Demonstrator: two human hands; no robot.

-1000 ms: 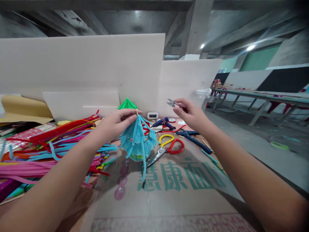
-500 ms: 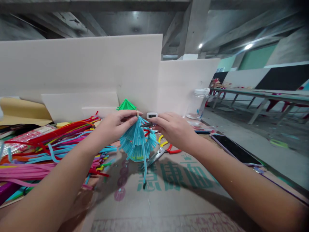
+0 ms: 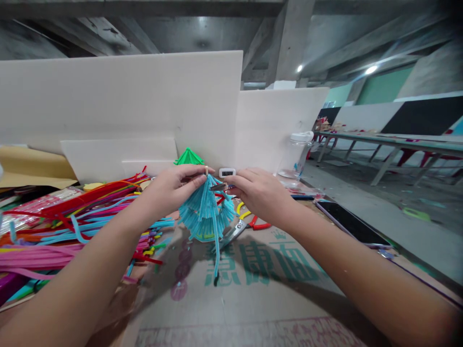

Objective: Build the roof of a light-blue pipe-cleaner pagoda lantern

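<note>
My left hand [image 3: 173,188] pinches the top of a cone-shaped bundle of light blue pipe cleaners [image 3: 205,212], holding it up over the cardboard sheet [image 3: 253,289]. One long blue strand hangs down from the bundle. My right hand [image 3: 258,193] grips small metal snips [image 3: 219,187], whose tip touches the upper right side of the bundle close to my left fingers.
A heap of coloured pipe cleaners [image 3: 72,226] lies at the left. Scissors with red and yellow handles [image 3: 242,226] lie behind the bundle. A phone [image 3: 347,224] rests at the right edge, beside a clear bottle [image 3: 294,154]. White boards [image 3: 144,106] stand behind, with a green cone [image 3: 188,156].
My right hand has come in from the right with the snips, up to the top of the blue bundle. My left hand and the bundle have stayed put.
</note>
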